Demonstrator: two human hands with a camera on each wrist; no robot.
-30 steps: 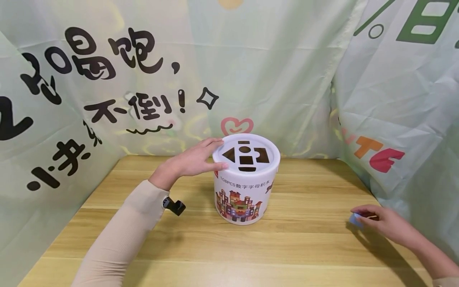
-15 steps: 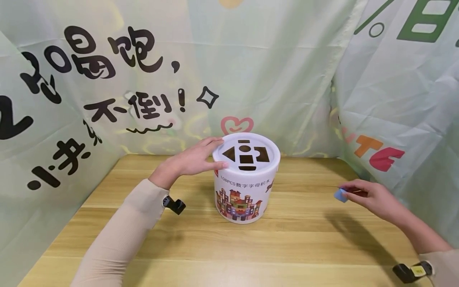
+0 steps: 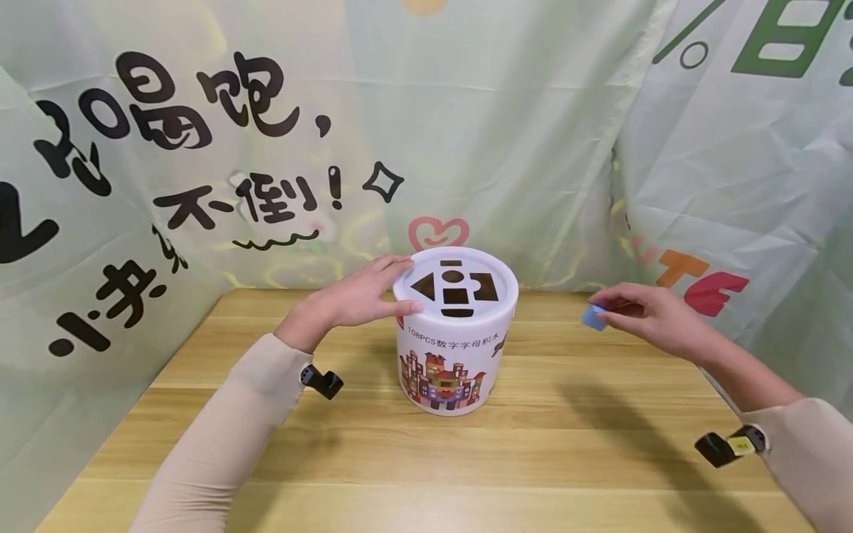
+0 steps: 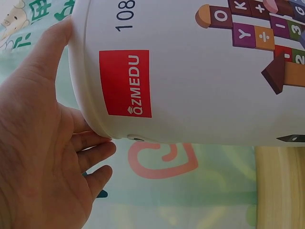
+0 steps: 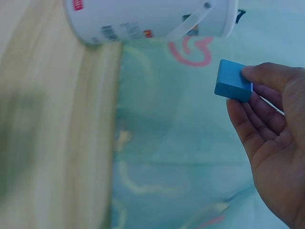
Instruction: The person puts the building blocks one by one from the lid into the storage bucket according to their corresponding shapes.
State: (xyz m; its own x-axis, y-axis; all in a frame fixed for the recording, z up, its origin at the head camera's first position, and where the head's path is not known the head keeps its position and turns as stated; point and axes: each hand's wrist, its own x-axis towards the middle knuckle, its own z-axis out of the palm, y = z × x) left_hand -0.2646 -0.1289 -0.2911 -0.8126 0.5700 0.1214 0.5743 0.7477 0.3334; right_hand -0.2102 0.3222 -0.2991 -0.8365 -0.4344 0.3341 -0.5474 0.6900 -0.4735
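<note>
A white cylindrical bucket [image 3: 413, 342] with printed toy blocks stands upright on the wooden table. Its white lid [image 3: 483, 262] has several cut-out holes, among them a triangle, a circle and a square. Against the left side of the lid's rim rests my left hand [image 3: 356, 297], thumb at the front and fingers spread toward the back. In the left wrist view the thumb and fingertips touch the rim beside a red label [image 4: 125, 83]. To the right of the bucket, my right hand [image 3: 656, 317] pinches a small blue block [image 5: 232, 80] between thumb and fingers, raised above the table.
The wooden table [image 3: 373, 474] reaches back to a pale green printed cloth [image 3: 520, 133], which hangs behind it and along both sides. A white carrying handle [image 5: 193, 21] lies against the bucket's side. Black cameras sit on both wrists, the right one [image 3: 720, 448] with a yellow label.
My right hand has risen from low over the table and moved left toward the bucket, carrying the blue block. The left hand and the bucket have stayed in place.
</note>
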